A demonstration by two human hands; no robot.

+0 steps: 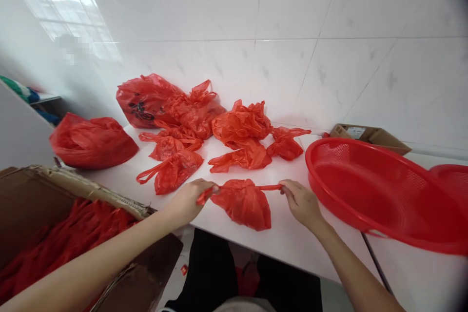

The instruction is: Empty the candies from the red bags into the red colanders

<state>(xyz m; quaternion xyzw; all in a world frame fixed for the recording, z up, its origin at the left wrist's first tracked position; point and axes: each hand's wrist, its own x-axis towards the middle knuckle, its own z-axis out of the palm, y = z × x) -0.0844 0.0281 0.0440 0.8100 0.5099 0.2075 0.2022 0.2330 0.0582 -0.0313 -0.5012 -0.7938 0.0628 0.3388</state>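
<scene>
A small, filled red plastic bag (245,205) rests near the front edge of the white table, between my hands. My left hand (193,201) is closed on one of its handles at the left. On the other side my right hand (300,203) pinches the opposite handle, which is stretched taut in a thin strip. The bag's neck is gathered between them, and its contents are hidden. Just behind it lies another red bag (241,157), and a further small red bag (178,171) sits beyond my left hand.
More red bags (241,124) stand along the tiled wall, with a large printed one (146,102) behind. A red perforated basket (318,180) occupies the right, before a cardboard box (387,140). At lower left, an open carton (91,186) holds red material.
</scene>
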